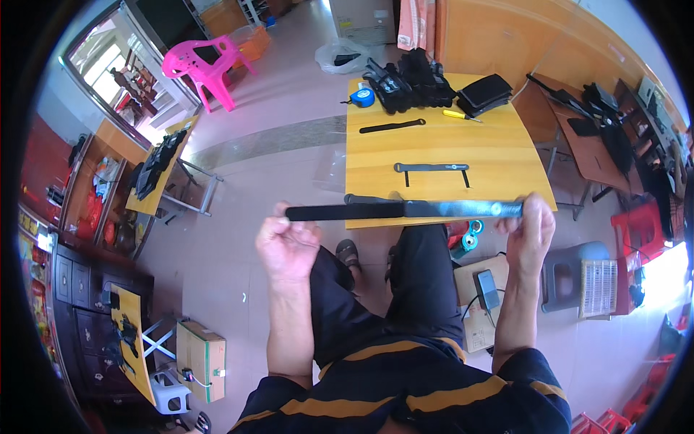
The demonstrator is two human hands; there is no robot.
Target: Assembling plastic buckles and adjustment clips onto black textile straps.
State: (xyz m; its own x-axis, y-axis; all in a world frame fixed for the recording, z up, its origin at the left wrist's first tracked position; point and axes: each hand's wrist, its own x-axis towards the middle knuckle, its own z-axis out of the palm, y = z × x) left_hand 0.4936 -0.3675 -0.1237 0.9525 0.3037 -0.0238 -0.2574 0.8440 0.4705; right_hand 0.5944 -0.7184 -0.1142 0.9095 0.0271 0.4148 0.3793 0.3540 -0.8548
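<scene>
A long black strap (347,212) is stretched level between my two hands, just above the near edge of the yellow table (506,145). Its right half is glossier, with pale print. My left hand (290,242) pinches the left end, and my right hand (530,224) grips the other end. Behind it, the rounded end of a dark strap (353,199) peeks out; whether it is a separate piece I cannot tell. Farther up the tabletop lie a grey-black strap (431,167) with two short black strips below it, and another black strap (392,126).
At the table's far side are a heap of black straps (408,83), a folded black bundle (485,94), a blue tape measure (362,98) and a yellow-handled screwdriver (457,114). A pink chair (206,65) stands far left. A phone (488,288) rests on a carton (477,333) beside my leg.
</scene>
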